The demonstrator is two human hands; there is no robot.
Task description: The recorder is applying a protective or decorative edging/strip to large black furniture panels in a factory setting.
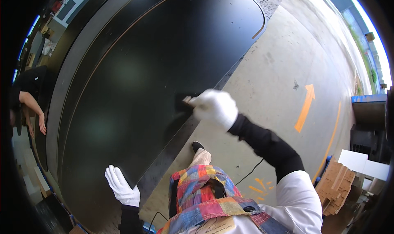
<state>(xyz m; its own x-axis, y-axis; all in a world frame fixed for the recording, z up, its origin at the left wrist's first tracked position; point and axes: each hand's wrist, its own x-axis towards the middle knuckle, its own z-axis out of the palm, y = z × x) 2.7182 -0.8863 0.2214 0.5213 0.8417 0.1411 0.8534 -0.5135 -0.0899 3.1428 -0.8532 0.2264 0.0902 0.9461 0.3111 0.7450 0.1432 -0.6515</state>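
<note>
A large black panel with a rounded far end and a thin brown line along its curved side lies in front of me. My left hand, in a white knit glove, rests at the panel's near corner with fingers stretched out flat. Over the panel's right edge is my right hand, also gloved in white and slightly blurred. Its fingers are closed, and a small brownish tip sticks out between them toward the panel. What kind of thing this is cannot be made out.
At the far left another person's arm reaches to the panel stack's edge. On the concrete floor to the right is an orange arrow. Stacked brown cardboard pieces stand at the lower right. A thin black cable runs beside me.
</note>
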